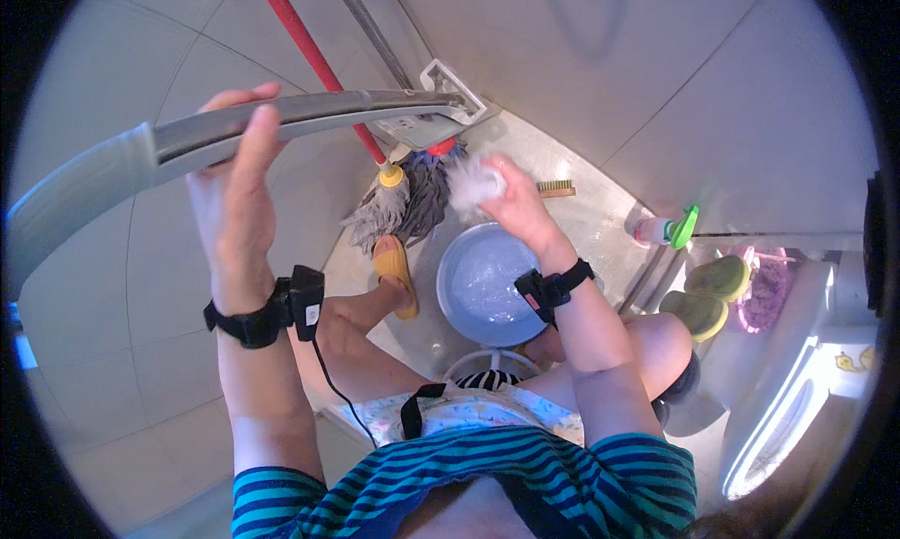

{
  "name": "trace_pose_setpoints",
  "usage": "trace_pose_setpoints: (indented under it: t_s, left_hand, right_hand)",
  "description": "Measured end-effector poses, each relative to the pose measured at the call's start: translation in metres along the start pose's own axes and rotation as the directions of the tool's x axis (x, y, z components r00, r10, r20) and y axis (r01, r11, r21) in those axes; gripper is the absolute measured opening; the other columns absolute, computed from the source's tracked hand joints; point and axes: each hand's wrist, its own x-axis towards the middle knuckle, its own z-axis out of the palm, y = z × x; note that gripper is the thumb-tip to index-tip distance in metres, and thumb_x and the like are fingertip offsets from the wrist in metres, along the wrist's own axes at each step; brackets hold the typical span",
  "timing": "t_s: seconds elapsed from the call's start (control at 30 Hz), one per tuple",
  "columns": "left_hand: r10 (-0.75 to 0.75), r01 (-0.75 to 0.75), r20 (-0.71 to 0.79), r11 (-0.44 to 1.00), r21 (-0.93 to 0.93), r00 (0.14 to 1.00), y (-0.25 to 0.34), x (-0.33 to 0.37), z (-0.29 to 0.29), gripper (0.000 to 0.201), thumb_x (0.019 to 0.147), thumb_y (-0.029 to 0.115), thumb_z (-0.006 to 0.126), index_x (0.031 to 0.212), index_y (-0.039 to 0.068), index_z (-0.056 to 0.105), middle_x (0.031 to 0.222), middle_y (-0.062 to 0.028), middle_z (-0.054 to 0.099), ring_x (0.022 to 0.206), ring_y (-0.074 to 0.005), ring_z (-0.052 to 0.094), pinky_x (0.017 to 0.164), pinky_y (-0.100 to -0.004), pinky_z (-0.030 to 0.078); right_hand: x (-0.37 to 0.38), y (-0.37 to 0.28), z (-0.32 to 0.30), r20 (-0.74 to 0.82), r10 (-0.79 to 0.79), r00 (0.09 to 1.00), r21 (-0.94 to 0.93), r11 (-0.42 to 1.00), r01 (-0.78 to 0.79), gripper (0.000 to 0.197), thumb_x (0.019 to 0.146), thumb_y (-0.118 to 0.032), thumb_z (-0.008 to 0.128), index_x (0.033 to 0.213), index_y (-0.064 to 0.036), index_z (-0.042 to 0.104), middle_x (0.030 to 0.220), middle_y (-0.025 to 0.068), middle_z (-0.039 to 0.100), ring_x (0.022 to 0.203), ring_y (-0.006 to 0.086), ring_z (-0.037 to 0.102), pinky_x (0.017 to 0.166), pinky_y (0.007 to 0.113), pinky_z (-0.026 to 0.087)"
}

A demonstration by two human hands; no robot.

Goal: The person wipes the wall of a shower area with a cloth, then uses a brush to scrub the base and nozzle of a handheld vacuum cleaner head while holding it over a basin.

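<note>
My left hand (234,202) is raised at the left, its fingers wrapped around a long grey pole-like piece (309,114) with a dark band and a pale wide end. At its far end sits a white frame (456,91); I cannot tell whether the two are joined. My right hand (518,204) is closed around a soft white wad (473,183), blurred, perhaps a cloth or scrubber. Below that hand stands a round blue basin (483,281) with water in it, partly hidden by my right wrist.
A string mop (380,211) with a red handle and a darker mop head (427,197) rest behind the basin. A wooden brush (557,189) lies near the wall. Rightward are a bottle with a green top (684,228), green slippers (698,314) and a pink basket (764,295).
</note>
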Motion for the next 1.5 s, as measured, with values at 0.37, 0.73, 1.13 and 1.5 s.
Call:
trace_pose_setpoints:
  t_s: [0.37,0.73,1.13,1.5]
  left_hand:
    - [0.047,-0.033,-0.089,0.989,0.145,0.995,0.029,-0.019,0.013,0.027,0.076,0.017,0.063,0.095,0.000,0.054,0.092,-0.0076,0.060,0.084,-0.0122,0.053,0.076,-0.0266,0.043]
    - [-0.019,0.030,-0.103,0.994,0.107,0.994,0.012,-0.032,-0.035,0.028,0.079,0.018,0.061,0.099,0.002,0.052,0.097,-0.0098,0.059,0.087,-0.0140,0.054,0.074,-0.0269,0.044]
    - [-0.012,0.015,0.201,1.000,-0.013,0.980,0.022,-0.022,-0.119,0.028,0.085,0.013,0.044,0.111,0.003,0.048,0.110,-0.0141,0.052,0.110,-0.0345,0.044,0.100,-0.0527,0.022]
    - [-0.123,0.131,0.218,0.991,-0.022,0.968,0.018,-0.035,-0.178,0.029,0.078,0.017,0.056,0.105,0.008,0.049,0.105,-0.0078,0.049,0.110,-0.0226,0.042,0.104,-0.0493,0.017]
  right_hand:
    - [0.076,-0.093,0.075,-0.420,-0.311,0.853,-0.100,0.950,0.297,0.037,0.068,-0.017,0.058,0.100,-0.0028,0.047,0.096,0.0186,0.051,0.091,0.0361,0.049,0.077,0.041,0.039]
    - [0.012,0.061,0.074,-0.351,-0.071,0.934,-0.307,0.951,-0.044,0.030,0.078,-0.020,0.054,0.097,0.0024,0.047,0.096,0.0250,0.050,0.091,0.0401,0.048,0.077,0.043,0.039]
    - [-0.141,0.178,0.032,-0.031,0.607,0.794,-0.812,0.448,-0.374,0.040,0.071,-0.014,0.057,0.110,-0.0173,0.047,0.116,0.0096,0.043,0.109,0.0306,0.041,0.086,0.052,0.034]
    - [-0.137,0.216,0.023,-0.182,0.536,0.824,-0.900,0.248,-0.359,0.032,0.080,-0.014,0.045,0.112,-0.0175,0.049,0.124,0.0035,0.042,0.113,0.0225,0.041,0.086,0.052,0.034]
